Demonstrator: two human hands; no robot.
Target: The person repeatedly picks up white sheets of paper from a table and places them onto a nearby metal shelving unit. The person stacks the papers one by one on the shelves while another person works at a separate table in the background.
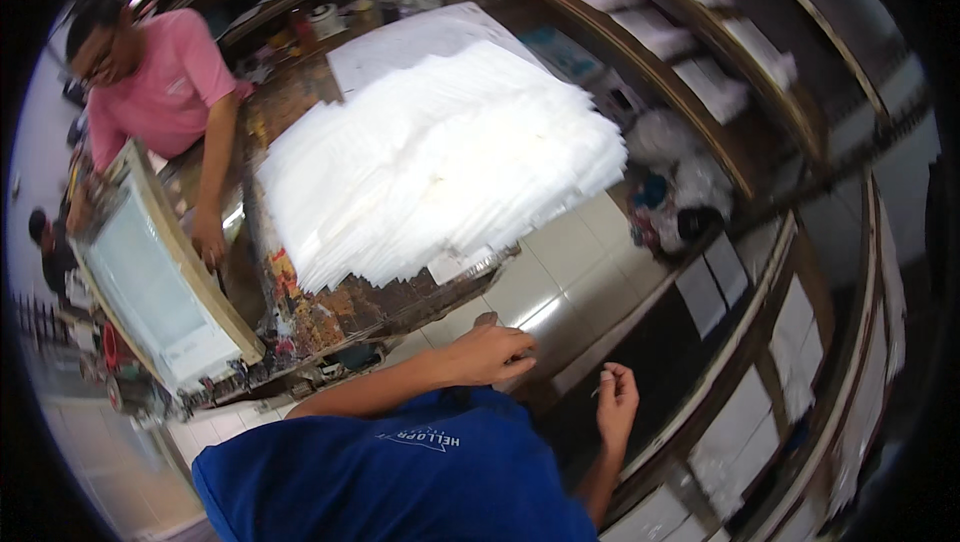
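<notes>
My left hand (490, 353) hovers in front of my body, just off the near edge of the work table, with its fingers loosely bent and apart. Nothing shows in it. My right hand (618, 398) is raised at my right side, beside the racks. Its fingers are half curled, the thumb stands a little off them, and no held thing can be made out. Nearest to the left hand is a broad fanned pile of thin white sheets (440, 162) on the paint-stained table (350, 316). Neither hand touches it.
Across the table on the left, a person in a pink shirt (180, 62) handles a tilted framed screen (150, 262). Shelves (690, 12) with white sheets rise at the far right, and low racks (740, 432) stand close on my right. Plastic bags (690, 167) lie beyond the table.
</notes>
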